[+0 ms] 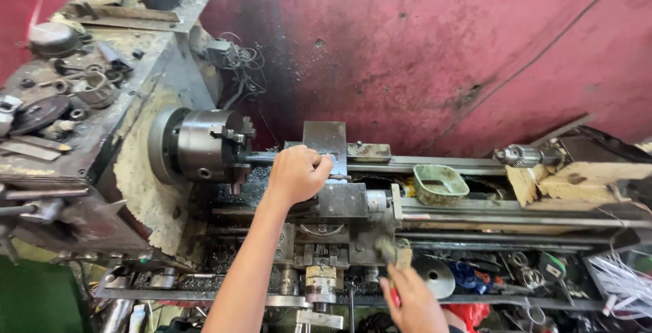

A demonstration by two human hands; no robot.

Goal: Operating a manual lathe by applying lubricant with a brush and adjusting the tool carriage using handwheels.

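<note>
A worn metal lathe fills the view, with its round steel chuck [204, 144] at the left holding a thin bar. My left hand [297, 173] reaches across the carriage, fingers closed around a part at the tool post [326, 141]; what it grips is hidden by the fist. My right hand [411, 299] is low at the front of the carriage, its fingers closed on a small handle [401, 258] beside a round handwheel [435, 277].
The headstock top [81, 95] at the left is crowded with several loose tools and metal parts. A green tray [440, 183] sits on the bed. The tailstock with a drill chuck [519, 156] and wooden blocks [577, 180] lie at the right. A red wall stands behind.
</note>
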